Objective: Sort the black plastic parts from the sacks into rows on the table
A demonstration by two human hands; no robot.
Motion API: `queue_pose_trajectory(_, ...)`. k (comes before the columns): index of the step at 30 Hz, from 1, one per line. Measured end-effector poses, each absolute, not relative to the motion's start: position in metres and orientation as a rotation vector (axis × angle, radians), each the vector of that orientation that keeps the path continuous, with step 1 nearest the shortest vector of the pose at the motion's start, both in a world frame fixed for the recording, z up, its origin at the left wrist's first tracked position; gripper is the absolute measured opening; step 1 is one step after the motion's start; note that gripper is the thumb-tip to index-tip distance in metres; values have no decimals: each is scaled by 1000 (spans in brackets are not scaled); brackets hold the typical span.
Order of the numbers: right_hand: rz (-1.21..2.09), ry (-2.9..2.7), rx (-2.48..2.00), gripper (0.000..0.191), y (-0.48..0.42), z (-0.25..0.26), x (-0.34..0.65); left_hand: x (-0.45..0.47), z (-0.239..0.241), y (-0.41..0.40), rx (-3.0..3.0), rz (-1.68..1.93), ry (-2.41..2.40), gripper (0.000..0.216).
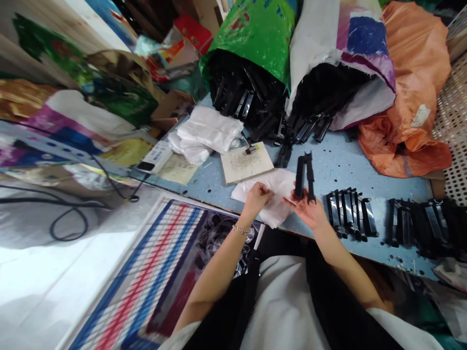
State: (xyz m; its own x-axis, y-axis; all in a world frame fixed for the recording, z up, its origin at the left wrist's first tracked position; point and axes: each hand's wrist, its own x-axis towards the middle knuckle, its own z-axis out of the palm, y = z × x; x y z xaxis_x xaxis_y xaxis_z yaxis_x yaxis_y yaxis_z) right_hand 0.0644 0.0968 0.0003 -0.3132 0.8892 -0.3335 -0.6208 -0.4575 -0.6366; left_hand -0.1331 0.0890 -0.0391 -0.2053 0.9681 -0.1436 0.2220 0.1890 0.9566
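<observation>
My right hand [309,210] grips a pair of long black plastic parts [304,176], held upright just above the blue table [339,163]. My left hand [257,197] is closed in a pinch on the edge of a thin clear plastic bag [274,192] that lies flat on the table in front of me. A bracelet sits on my left wrist. The two hands are close together, with the bag between them.
Rows of black parts [350,214] lie at the right, with more further right [419,224]. Two open sacks of black parts, green [255,29] and white [328,43], lie at the back, an orange sack [412,97] beside them. A bag stack [207,131] and a board [247,163] sit left. A striped sack [153,277] stands below.
</observation>
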Motion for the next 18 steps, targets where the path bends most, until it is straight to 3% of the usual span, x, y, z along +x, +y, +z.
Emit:
queue_pose_trajectory(1, 1885, -490, -829, 15, 104, -3, 51, -131, -36, 86, 1295, 1100, 1628, 1)
queue_pose_trajectory(7, 1671, -601, -968, 22, 100, -14, 48, -138, -21, 68, 1894, 894, 1845, 48)
queue_pose_trajectory(13, 2519, -280, -761, 32, 49, -15, 97, -147, -37, 76, 1662, 1029, 1582, 58)
queue_pose_trajectory(18, 2573, 41, -677, 33, 39, -31, 96, -143, -51, 78, 1564, 1014, 1496, 61)
